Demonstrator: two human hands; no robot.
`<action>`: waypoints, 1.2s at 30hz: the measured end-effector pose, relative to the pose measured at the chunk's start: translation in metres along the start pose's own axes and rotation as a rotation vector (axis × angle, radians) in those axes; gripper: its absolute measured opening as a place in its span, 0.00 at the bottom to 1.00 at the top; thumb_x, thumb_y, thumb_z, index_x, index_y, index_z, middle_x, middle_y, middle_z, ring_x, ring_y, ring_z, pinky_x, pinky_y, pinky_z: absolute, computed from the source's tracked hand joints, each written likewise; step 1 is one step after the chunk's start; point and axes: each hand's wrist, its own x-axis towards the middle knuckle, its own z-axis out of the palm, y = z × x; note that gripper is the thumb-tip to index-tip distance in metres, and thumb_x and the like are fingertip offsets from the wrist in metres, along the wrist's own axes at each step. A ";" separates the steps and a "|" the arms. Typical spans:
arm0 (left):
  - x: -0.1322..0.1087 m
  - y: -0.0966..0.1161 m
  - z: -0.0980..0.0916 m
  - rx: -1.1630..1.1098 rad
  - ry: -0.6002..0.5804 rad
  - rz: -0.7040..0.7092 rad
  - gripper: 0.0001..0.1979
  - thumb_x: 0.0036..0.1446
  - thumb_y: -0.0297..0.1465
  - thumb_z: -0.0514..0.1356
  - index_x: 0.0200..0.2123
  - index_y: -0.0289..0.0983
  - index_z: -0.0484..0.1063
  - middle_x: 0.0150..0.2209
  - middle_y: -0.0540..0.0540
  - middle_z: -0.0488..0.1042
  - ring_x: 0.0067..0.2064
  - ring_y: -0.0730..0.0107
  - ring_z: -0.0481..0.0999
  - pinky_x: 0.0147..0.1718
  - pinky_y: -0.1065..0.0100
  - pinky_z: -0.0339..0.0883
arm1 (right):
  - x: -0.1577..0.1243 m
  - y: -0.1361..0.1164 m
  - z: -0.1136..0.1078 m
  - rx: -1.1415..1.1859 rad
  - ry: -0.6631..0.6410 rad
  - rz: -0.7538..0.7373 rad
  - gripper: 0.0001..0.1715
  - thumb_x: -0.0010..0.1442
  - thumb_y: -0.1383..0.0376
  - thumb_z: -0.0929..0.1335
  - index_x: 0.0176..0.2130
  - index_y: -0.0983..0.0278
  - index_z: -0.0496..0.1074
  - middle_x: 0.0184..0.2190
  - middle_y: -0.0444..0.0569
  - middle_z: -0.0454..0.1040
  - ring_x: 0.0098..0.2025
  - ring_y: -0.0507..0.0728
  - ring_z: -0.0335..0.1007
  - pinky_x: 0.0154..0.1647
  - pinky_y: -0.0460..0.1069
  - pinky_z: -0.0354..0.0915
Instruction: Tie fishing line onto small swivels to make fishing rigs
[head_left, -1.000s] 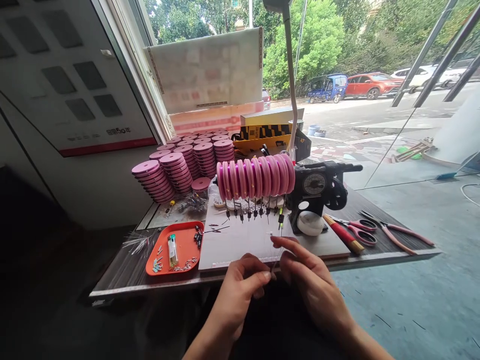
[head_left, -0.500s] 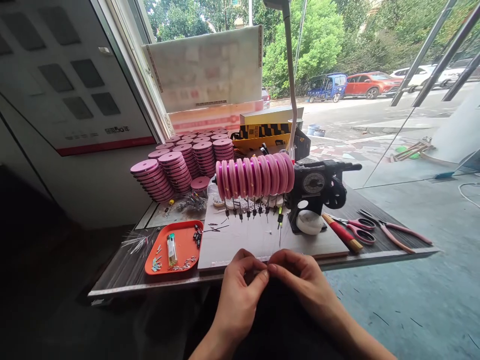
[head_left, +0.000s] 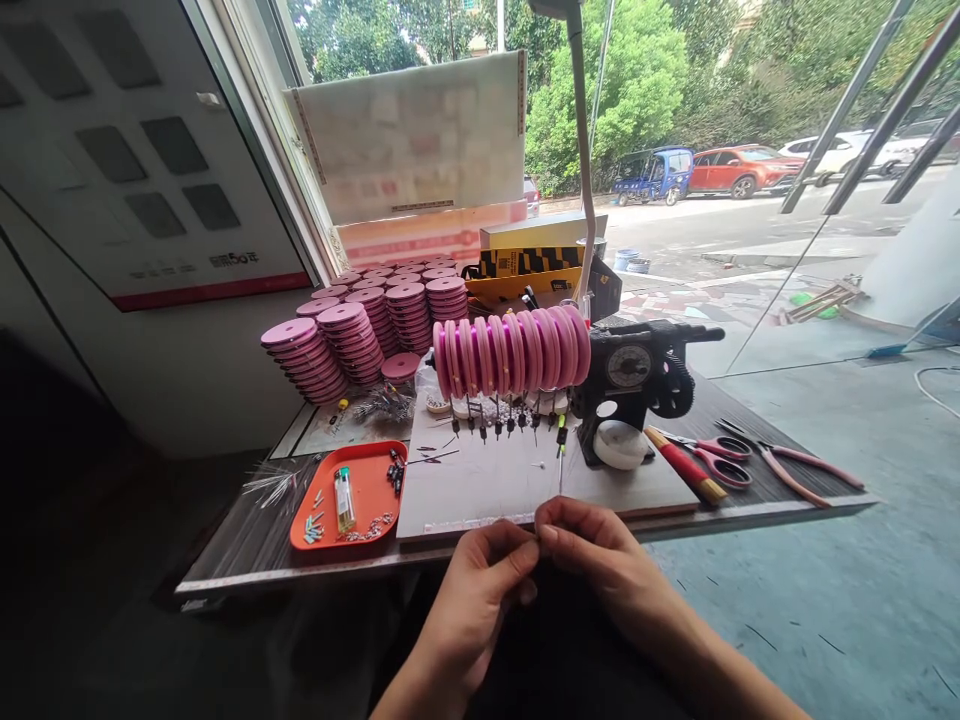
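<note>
My left hand (head_left: 487, 590) and my right hand (head_left: 592, 545) meet fingertip to fingertip just in front of the table's near edge. Both are closed in a pinch; what lies between the fingers is too small to make out. Beyond them, a row of pink spools (head_left: 510, 352) sits on the shaft of a black winding machine (head_left: 630, 370). Short dark pieces hang on lines below the spools. One line carries a yellow-green and black float piece (head_left: 561, 436) and runs down toward my right hand. Under all this lies a pale board (head_left: 487, 490).
An orange tray (head_left: 304, 535) with a clear tube (head_left: 344, 500) and small parts stands left. Stacked pink spools (head_left: 341, 345) fill the back left. Scissors (head_left: 724, 465), pliers (head_left: 795, 462) and a red-handled tool (head_left: 686, 467) lie right. A lamp post (head_left: 583, 150) rises behind.
My left hand has turned and dropped slightly, its fingers curling lower. My right hand has barely shifted, and the fingertips still meet. The things on the table stay in place.
</note>
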 end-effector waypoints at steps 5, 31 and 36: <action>-0.001 0.001 0.000 -0.038 0.021 -0.043 0.07 0.38 0.30 0.69 0.20 0.34 0.75 0.22 0.51 0.68 0.24 0.78 0.62 0.23 0.74 0.54 | 0.000 0.000 -0.001 -0.016 -0.009 -0.005 0.16 0.52 0.56 0.70 0.28 0.66 0.67 0.21 0.40 0.60 0.25 0.48 0.53 0.26 0.44 0.50; -0.008 0.000 0.008 0.610 0.175 0.490 0.07 0.49 0.27 0.60 0.20 0.36 0.70 0.24 0.52 0.63 0.25 0.74 0.61 0.24 0.71 0.54 | -0.013 -0.030 0.004 -1.614 -0.094 -1.019 0.17 0.63 0.73 0.57 0.30 0.64 0.69 0.23 0.48 0.70 0.24 0.53 0.60 0.26 0.48 0.52; -0.006 0.005 0.005 0.581 0.170 0.491 0.09 0.53 0.29 0.57 0.21 0.37 0.69 0.27 0.50 0.63 0.28 0.70 0.64 0.25 0.71 0.57 | 0.025 -0.064 0.016 -1.741 -0.386 -0.741 0.08 0.56 0.75 0.64 0.29 0.63 0.67 0.22 0.43 0.71 0.23 0.51 0.60 0.25 0.46 0.50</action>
